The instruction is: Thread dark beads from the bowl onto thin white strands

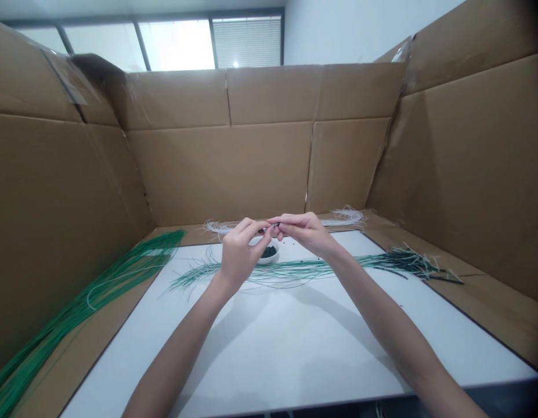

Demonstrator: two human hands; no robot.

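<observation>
My left hand (242, 247) and my right hand (306, 232) meet fingertip to fingertip above the table. Between them is a small dark piece (275, 224), pinched by the right thumb and fingers; its exact kind is too small to tell. The left fingers are closed in a pinch right beside it, and what they hold is not clear. Just below the hands stands a white bowl (275, 258) with small dark green bits (269, 252) in it, partly covered by my left hand. Behind my wrists, a bundle of thin green strands (290, 270) lies across the table, dark at its right end.
A large bundle of green strands (77, 307) lies along the left on cardboard. White strands (345, 217) lie at the back. Tall cardboard walls (260, 168) enclose the white table (295, 348) at left, back and right. A few dark specks are scattered near the bowl.
</observation>
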